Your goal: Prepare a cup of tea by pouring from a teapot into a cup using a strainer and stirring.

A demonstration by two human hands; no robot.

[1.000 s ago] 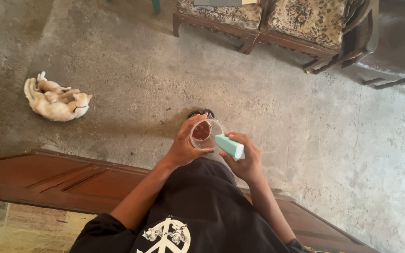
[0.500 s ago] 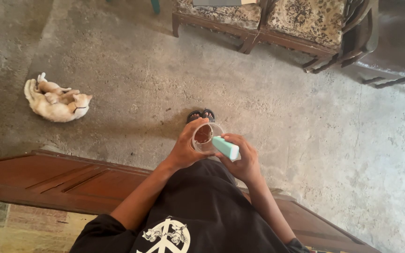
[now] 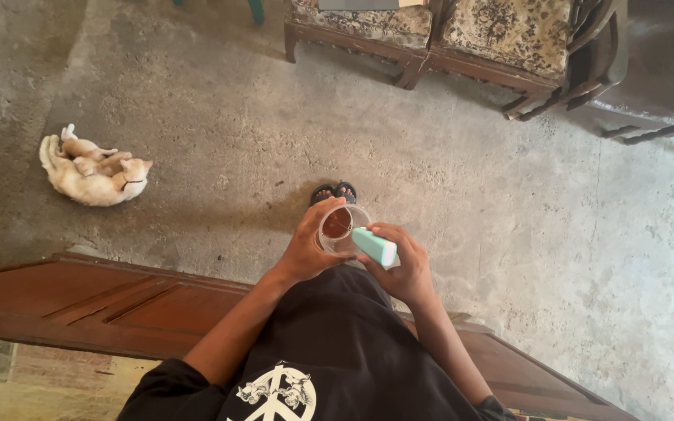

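Observation:
My left hand (image 3: 306, 248) grips a clear glass (image 3: 341, 228) with some dark brown liquid at its bottom, held in front of my waist. My right hand (image 3: 406, 269) holds a small mint-green box (image 3: 374, 245), tilted with its far end over the glass's rim. Both hands sit close together above my black shirt. A sandalled foot (image 3: 335, 192) shows on the floor just beyond the glass.
A pale cat (image 3: 91, 170) lies curled on the concrete floor (image 3: 462, 179) to the left. Wooden chairs with patterned cushions (image 3: 462, 39) stand along the far side. A brown wooden door panel (image 3: 79, 296) runs across below my arms.
The box has shifted slightly left and lower, further over the glass's rim. The cat has stirred a little.

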